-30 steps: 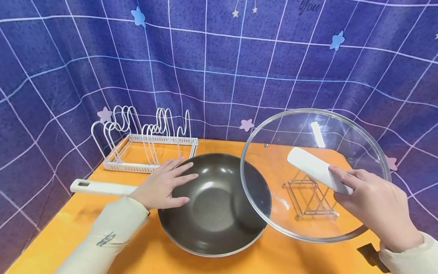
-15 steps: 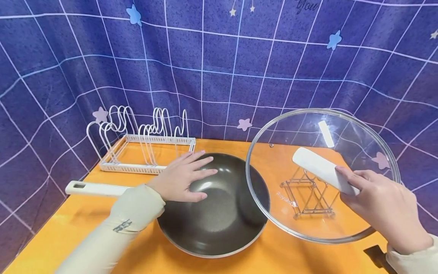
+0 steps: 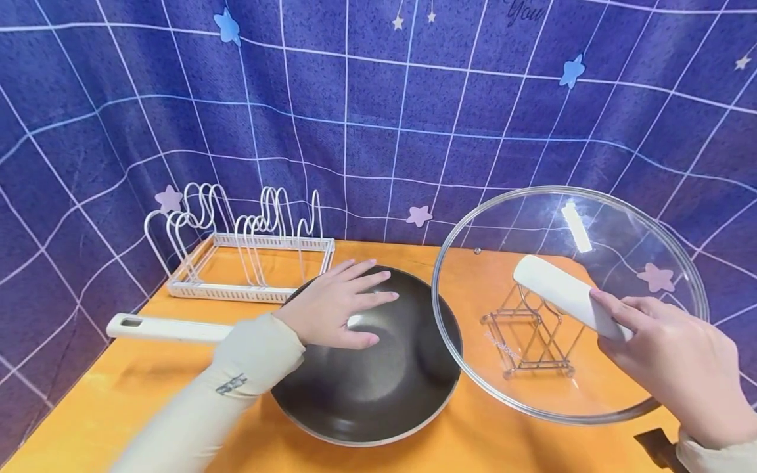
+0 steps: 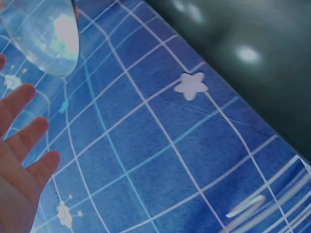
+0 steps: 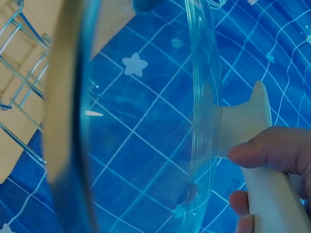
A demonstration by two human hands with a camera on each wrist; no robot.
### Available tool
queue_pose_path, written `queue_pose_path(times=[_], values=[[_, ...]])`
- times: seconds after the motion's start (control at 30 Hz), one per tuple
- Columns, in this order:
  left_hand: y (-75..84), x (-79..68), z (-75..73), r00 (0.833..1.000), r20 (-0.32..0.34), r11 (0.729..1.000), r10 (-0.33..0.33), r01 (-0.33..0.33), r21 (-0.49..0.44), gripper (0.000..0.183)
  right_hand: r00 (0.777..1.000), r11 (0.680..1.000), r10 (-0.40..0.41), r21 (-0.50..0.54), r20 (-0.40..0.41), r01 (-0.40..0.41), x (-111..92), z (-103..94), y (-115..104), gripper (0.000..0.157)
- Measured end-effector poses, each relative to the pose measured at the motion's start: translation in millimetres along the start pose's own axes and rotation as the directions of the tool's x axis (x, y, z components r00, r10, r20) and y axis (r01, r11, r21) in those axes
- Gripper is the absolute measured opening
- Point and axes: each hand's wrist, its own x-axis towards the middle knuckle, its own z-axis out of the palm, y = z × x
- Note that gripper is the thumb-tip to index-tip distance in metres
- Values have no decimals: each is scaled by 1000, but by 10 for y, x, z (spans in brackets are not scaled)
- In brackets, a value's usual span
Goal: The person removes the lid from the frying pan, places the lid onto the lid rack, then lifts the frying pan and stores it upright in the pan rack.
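Above the orange tabletop [image 3: 83,407], right hand [image 3: 674,355] grips the white handle [image 3: 568,295] of a tilted, clear, silver-rimmed glass lid [image 3: 591,263]. Left hand [image 3: 337,309], fingers spread, over a glossy dark wok [image 3: 378,387].

Counted in the head view, there are two hands, one left hand [image 3: 331,312] and one right hand [image 3: 680,355], two pale sleeves [image 3: 260,358], one dark pan [image 3: 372,387] with one pan handle [image 3: 171,328], and one glass lid [image 3: 568,256] with one lid handle [image 3: 568,293] and one small metal fitting [image 3: 478,251]. Racks come to two, one white rack [image 3: 236,292] and one wire rack [image 3: 538,364], along with one orange surface [image 3: 89,407] and one grid-patterned curtain [image 3: 378,151]. That curtain shows two blue stars [image 3: 572,70], three pink stars [image 3: 419,216], three small cream stars [image 3: 398,23] and one printed word [image 3: 525,13], while the white rack's hoops [image 3: 248,220] overlap too much for a sure count.
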Motion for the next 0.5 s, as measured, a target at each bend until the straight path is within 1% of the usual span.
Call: queue_pose_path(times=[0.13, 0.17, 0.23, 0.33, 0.4, 0.43, 0.47, 0.5], values=[[60, 128, -8, 1000, -16, 1000, 11, -11, -16, 60, 1000, 1000, 17, -7, -5, -17, -28, -11, 13, 45], [74, 157, -2, 1000, -11, 1000, 19, -19, -14, 60, 1000, 1000, 22, -14, -9, -22, -38, -11, 16, 43], [98, 211, 17, 999, 19, 1000, 26, -26, -7, 61, 999, 1000, 26, -11, -19, -26, -60, -9, 23, 46], [117, 296, 53, 997, 59, 999, 39, -39, -12, 61, 998, 999, 43, -31, -34, -45, -97, -13, 37, 61], [120, 365, 83, 996, 70, 999, 49, -47, -20, 61, 998, 998, 55, -42, -37, -57, -121, -21, 52, 65], [119, 404, 104, 996, 73, 998, 52, -50, -29, 60, 997, 997, 62, -41, -35, -63, -132, -28, 64, 64], [117, 443, 126, 996, 76, 998, 53, -51, -38, 59, 997, 996, 69, -58, -33, -71, -142, -31, 76, 71], [118, 482, 149, 995, 85, 998, 51, -47, -44, 59, 997, 995, 76, -57, -24, -77, -154, -34, 90, 72]])
